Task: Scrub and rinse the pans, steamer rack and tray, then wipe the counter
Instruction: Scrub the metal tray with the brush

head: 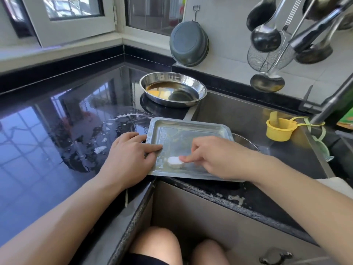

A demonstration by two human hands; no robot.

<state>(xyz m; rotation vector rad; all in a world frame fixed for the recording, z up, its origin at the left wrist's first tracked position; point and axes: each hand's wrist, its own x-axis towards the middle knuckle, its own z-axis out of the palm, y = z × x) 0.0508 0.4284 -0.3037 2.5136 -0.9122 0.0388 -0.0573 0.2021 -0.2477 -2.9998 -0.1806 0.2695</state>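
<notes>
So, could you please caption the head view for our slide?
Left hand steadies rectangular metal tray while right hand rubs small white scrubber inside.

Rectangular metal tray (191,131) sits at centre, straddling black glossy counter (57,131) and steel sink (248,115). Small white round scrub pad (174,162) lies in tray, at its 7 o'clock corner. Round steel pan (172,88) at 12 o'clock behind tray. Yellow plastic cup (279,129) at 3 o'clock, in sink.
</notes>
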